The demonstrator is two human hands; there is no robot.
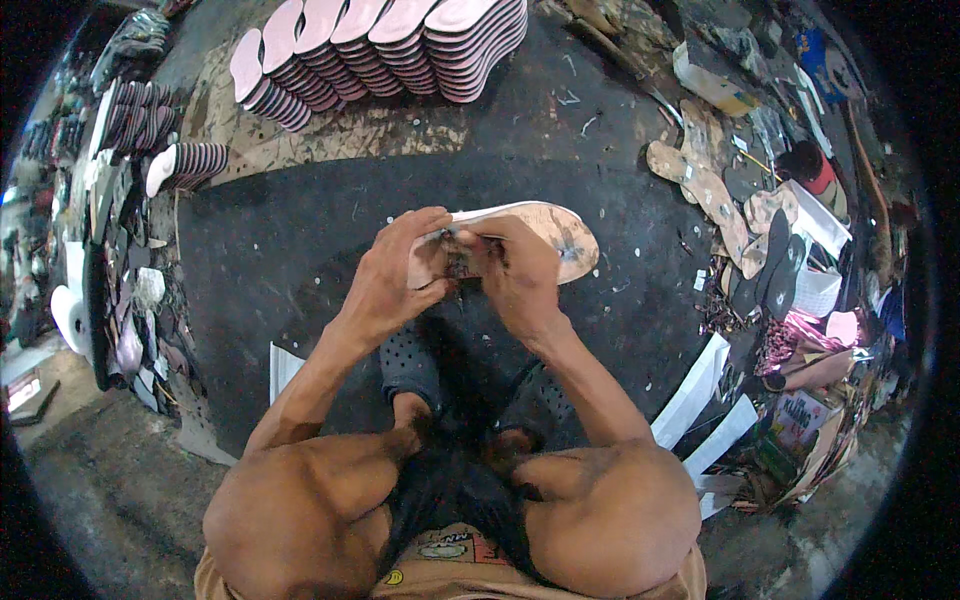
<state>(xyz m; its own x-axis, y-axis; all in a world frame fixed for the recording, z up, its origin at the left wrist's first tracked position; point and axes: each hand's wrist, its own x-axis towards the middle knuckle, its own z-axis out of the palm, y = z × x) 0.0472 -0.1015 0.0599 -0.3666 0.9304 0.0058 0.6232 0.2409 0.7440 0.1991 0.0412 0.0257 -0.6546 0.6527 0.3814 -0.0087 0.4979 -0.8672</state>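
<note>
Far left: small insole stack (190, 167). Next, far side: row of tall pink-topped stacks (385, 50). Left hand (395, 265) closed round left end of tan sole-shaped piece (572, 240), thumb at near edge. Piece is mid-scene, over dark mat (250, 270). Right hand (522, 268): fingers curled over its middle, can't tell if pinching. Right, near: white strips (693, 385); farther: tan sole shapes (708, 190).

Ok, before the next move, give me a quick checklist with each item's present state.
1. Left hand holding the sole-shaped piece: ok, at its left end.
2. Right hand gripping firmly: cannot tell, it overlaps the piece.
3. Piece's left part fully visible: not ok, hands cover much of it.
4. Pink-topped stacks apart from hands: ok, beyond them.
5. Dark work surface free of specks: not ok, pale ones dot it.
</note>
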